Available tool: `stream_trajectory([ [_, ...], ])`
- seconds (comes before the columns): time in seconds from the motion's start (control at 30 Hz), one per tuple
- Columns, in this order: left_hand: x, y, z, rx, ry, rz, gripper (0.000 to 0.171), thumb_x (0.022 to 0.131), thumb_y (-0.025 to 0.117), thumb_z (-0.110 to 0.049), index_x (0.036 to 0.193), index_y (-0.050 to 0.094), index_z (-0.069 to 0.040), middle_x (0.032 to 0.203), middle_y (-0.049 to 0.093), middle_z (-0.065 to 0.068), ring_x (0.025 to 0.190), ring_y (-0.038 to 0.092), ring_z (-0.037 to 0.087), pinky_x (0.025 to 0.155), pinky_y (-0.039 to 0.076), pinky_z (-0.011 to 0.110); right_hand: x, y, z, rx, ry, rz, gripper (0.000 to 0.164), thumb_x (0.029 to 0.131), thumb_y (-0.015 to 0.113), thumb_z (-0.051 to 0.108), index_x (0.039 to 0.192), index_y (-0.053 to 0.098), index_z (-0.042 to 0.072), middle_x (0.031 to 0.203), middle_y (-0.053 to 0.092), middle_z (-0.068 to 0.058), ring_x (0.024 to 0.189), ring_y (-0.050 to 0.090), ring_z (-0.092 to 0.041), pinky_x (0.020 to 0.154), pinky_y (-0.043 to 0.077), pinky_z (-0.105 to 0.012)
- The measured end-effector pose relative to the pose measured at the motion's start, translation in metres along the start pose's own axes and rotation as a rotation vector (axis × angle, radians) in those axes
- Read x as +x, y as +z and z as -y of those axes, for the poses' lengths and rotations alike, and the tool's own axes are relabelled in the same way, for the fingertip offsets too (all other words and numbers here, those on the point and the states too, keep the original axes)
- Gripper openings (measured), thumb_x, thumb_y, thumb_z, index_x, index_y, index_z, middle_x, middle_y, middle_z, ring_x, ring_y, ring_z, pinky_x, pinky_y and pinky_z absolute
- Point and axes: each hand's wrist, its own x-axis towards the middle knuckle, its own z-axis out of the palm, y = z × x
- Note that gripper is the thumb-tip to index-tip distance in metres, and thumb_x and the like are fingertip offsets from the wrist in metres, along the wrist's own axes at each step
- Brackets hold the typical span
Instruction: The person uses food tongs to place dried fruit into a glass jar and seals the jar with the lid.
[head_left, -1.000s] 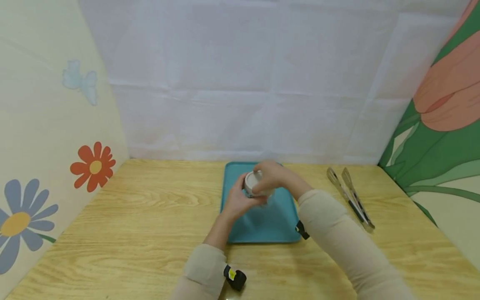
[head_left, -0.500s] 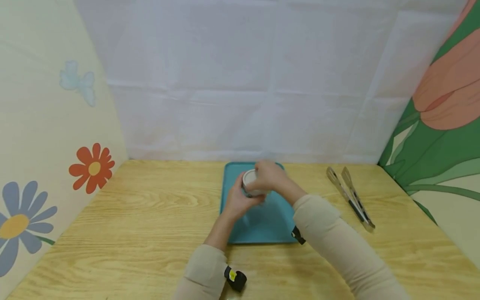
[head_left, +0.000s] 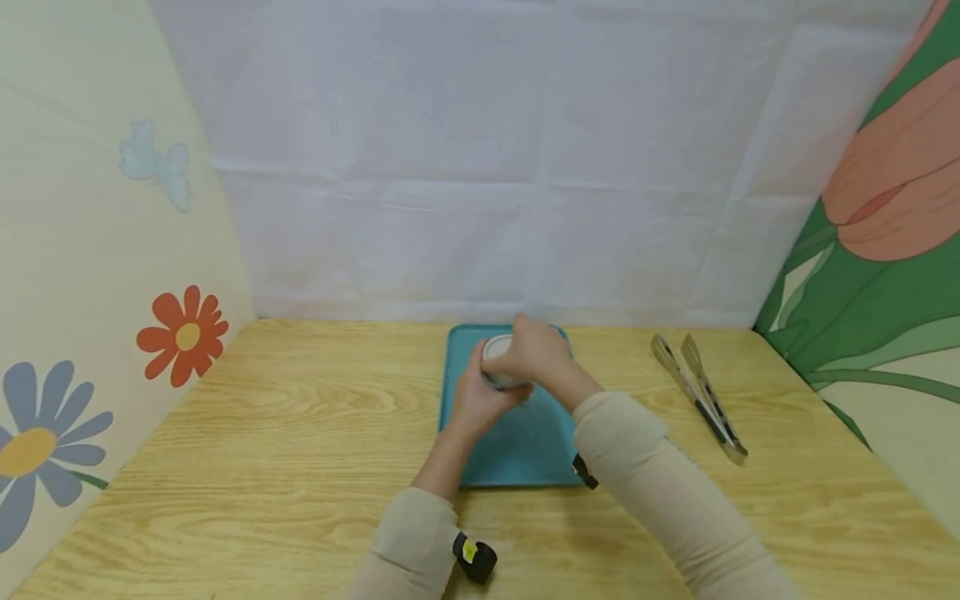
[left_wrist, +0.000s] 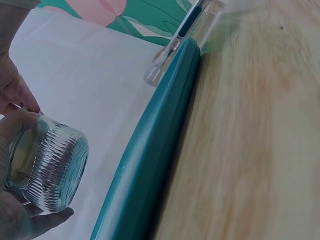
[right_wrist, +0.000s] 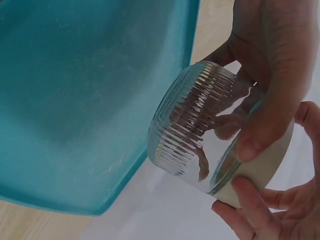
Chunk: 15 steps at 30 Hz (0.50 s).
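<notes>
Above the blue tray [head_left: 517, 454], a clear glass jar [right_wrist: 187, 122] with ribbed sides is held up off the surface. My left hand [head_left: 476, 402] grips the jar's glass body, fingers and thumb curled round it. From the other side, my right hand [head_left: 538, 354] pinches the edge of the pale round lid [right_wrist: 267, 167] with thumb and fingertips. The lid sits on the jar's mouth; part of it is hidden by the fingers. In the left wrist view, the ribbed jar [left_wrist: 52, 162] looks tilted beyond the tray's rim.
Metal tongs with dark handles [head_left: 705, 400] lie to the right of the tray on the wooden table [head_left: 322, 467]. A white cloth backdrop [head_left: 390, 167] hangs behind, and painted flower panels flank both sides.
My right hand and wrist have shifted slightly left and turned on the lid. The jar has moved a little left and up in the view, while my left hand keeps its grip.
</notes>
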Motion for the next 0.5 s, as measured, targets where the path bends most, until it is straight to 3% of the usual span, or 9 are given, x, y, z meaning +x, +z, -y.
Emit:
stream_trajectory([
  [0.17,0.0,-0.001,0.002,-0.013,0.005,0.01,0.078,0.063,0.076,-0.021,0.128,0.035,-0.008,0.11,0.051,0.014,0.095,0.05,0.027,0.077,0.042,0.039,0.0,0.0,0.0,-0.063,-0.004,0.017,0.058,0.067,0.056,0.055,0.098,0.05,0.006,0.077,0.05,-0.007,0.062,0.048,-0.022,0.049,0.041,-0.034],
  [0.23,0.001,-0.003,0.003,-0.029,0.019,0.029,0.076,0.062,0.076,-0.02,0.127,0.037,-0.009,0.108,0.052,0.011,0.093,0.051,0.024,0.076,0.042,0.037,0.0,-0.003,-0.004,-0.088,-0.056,0.059,0.058,0.068,0.056,0.056,0.097,0.051,0.006,0.076,0.05,-0.006,0.062,0.049,-0.021,0.048,0.041,-0.033],
  [0.4,-0.001,-0.007,0.002,-0.064,0.054,0.091,0.072,0.062,0.077,-0.019,0.124,0.04,-0.011,0.106,0.052,0.005,0.091,0.049,0.02,0.073,0.043,0.036,0.003,-0.02,-0.016,-0.024,-0.29,0.263,0.062,0.071,0.066,0.034,0.118,0.045,-0.001,0.097,0.053,-0.012,0.077,0.051,-0.022,0.061,0.042,-0.031],
  [0.5,-0.002,-0.008,0.001,-0.062,0.07,0.11,0.072,0.061,0.077,-0.019,0.123,0.041,-0.011,0.102,0.052,0.006,0.09,0.048,0.019,0.072,0.042,0.035,0.004,-0.027,-0.021,0.06,-0.34,0.398,0.072,0.068,0.068,0.019,0.128,0.035,-0.003,0.107,0.05,-0.014,0.081,0.049,-0.021,0.061,0.043,-0.03],
])
